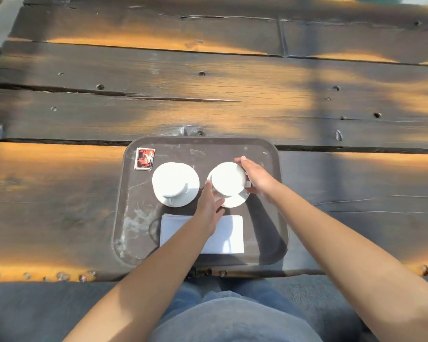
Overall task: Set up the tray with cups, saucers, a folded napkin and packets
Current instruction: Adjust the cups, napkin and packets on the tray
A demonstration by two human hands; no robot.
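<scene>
On the tray (269, 233), a cup (229, 178) at 2 o'clock is cradled between both hands, left (209, 206) and right (258, 178), seemingly being seated on its saucer (235, 201); careful centring is called for next, with a packet (144, 159) at 10 o'clock and the napkin (230, 233) at 6.

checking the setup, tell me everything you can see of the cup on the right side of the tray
The right cup is white, glossy like ceramic, and seems to sit upside down on a white saucer, offset toward its far edge. It stands on the dark tray, beyond the folded napkin. The left hand touches its near left side; the right hand cups its right side. Its handle cannot be made out.
</scene>
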